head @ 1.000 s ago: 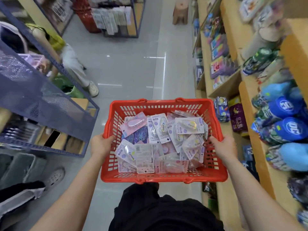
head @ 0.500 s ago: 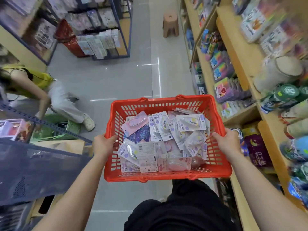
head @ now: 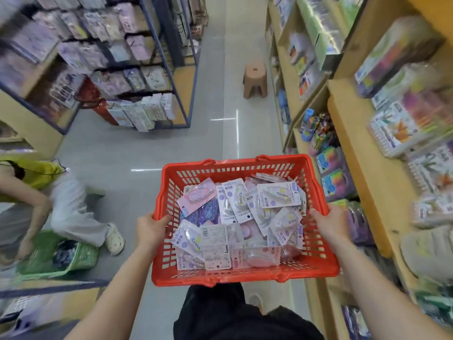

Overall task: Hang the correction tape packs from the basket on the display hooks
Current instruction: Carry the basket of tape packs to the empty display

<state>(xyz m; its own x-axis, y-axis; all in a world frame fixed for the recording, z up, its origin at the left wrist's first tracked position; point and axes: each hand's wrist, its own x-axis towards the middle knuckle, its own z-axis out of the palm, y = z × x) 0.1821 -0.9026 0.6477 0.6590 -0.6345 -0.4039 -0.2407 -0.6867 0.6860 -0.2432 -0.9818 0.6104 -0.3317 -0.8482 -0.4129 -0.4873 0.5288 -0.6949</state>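
The packs point(head: 241, 223) lie heaped loose in the red basket point(head: 318, 244), overlapping every which way. I judge them light and stiff: thin card backs with slick plastic blisters, likely to slide over one another, so each is best pinched by its card top near the hang hole. Together they weigh little. My left hand point(head: 150, 228) curls shut over the basket's left rim; my right hand point(head: 329, 223) clamps the right rim. The shelf point(head: 348, 153) runs along my right.
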